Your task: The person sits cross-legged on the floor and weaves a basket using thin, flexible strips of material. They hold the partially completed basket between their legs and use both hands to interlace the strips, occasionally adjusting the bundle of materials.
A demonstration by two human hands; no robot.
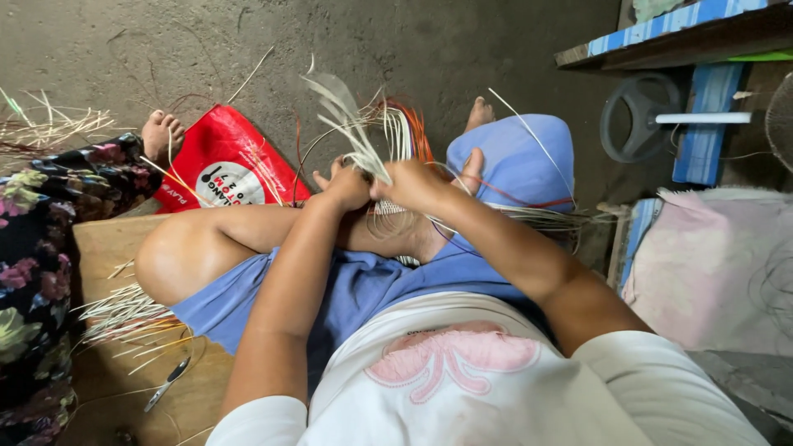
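My left hand [345, 187] and my right hand [410, 183] sit knuckle to knuckle above my bent knee, both closed tightly around a bundle of thin pale cane strips [357, 132] that fans upward and away from my fingers. Just beyond my hands, a few orange strips [413, 128] curve among the pale ones. Left of my left hand lies a flat red plastic bag [223, 161] on the floor. Well below my left elbow, loose pale strips [124, 318] and small metal pliers [168, 383] rest on a brown wooden board [107, 248]. Far right of my right hand stands a grey wheel [638, 116].
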